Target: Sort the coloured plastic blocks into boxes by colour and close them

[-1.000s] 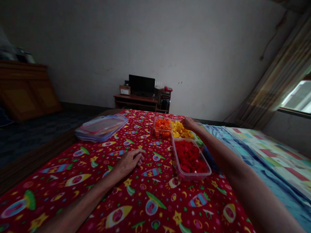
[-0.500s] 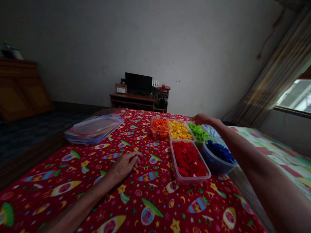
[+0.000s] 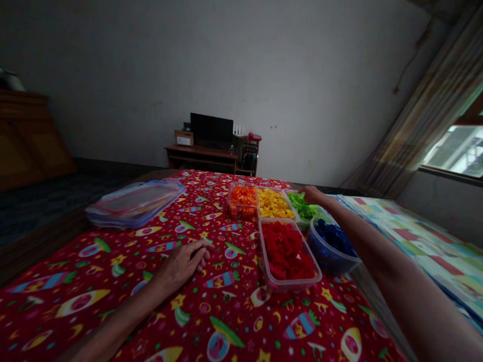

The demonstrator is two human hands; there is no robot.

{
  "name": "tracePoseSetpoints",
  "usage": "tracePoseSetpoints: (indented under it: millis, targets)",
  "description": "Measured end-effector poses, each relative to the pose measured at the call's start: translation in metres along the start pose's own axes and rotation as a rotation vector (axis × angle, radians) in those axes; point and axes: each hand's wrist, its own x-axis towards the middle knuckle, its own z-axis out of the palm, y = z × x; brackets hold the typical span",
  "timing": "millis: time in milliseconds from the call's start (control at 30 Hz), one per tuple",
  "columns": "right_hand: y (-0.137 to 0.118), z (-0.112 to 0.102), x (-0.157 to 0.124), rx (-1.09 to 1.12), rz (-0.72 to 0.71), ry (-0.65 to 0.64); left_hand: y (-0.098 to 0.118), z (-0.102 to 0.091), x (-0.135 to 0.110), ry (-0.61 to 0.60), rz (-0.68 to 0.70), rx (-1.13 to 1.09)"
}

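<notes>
My left hand [image 3: 182, 262] lies flat on the red patterned cloth [image 3: 113, 261], fingers together and stretched out, holding nothing. My right hand [image 3: 312, 194] reaches far across the table to the back edge of the tub of green pieces [image 3: 305, 207]; its fingers are hidden from here. Beside that tub stand a tub of yellow pieces [image 3: 273, 203] and a tub of orange pieces [image 3: 242, 199]. Closer to me are a rectangular tub of red pieces [image 3: 287, 250] and a round tub of blue pieces [image 3: 332, 245], which sits under my right forearm.
A stack of clear lids [image 3: 134, 204] lies at the table's far left. A bed with a chequered cover [image 3: 422, 246] is on the right. A desk with a monitor [image 3: 211, 131] stands against the back wall. A curtain and window are at the right.
My right hand has moved from the yellow tub rightward to the green tub. The green and blue tubs have come into view. My left hand has stayed flat on the cloth.
</notes>
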Motion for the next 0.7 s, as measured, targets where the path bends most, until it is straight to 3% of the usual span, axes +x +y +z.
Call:
tracePoseSetpoints:
  millis: [100,267,433,600,700]
  targets:
    - [0.000,0.002,-0.003,-0.036,0.034,0.012,-0.004,0.000,0.001,0.000,0.003,-0.008]
    - [-0.006,0.009,-0.011,-0.058,-0.024,-0.078,-0.006,0.001,0.002,0.005,0.013,-0.006]
    - [0.005,0.004,-0.013,-0.068,0.030,-0.130,-0.004,0.002,0.001,0.013,0.012,0.013]
    - [0.013,0.009,-0.013,-0.131,0.113,0.012,-0.003,0.002,0.002,0.005,0.012,0.023]
    - [0.012,0.020,-0.011,-0.105,0.065,0.045,-0.001,0.001,0.001,0.005,0.004,0.035]
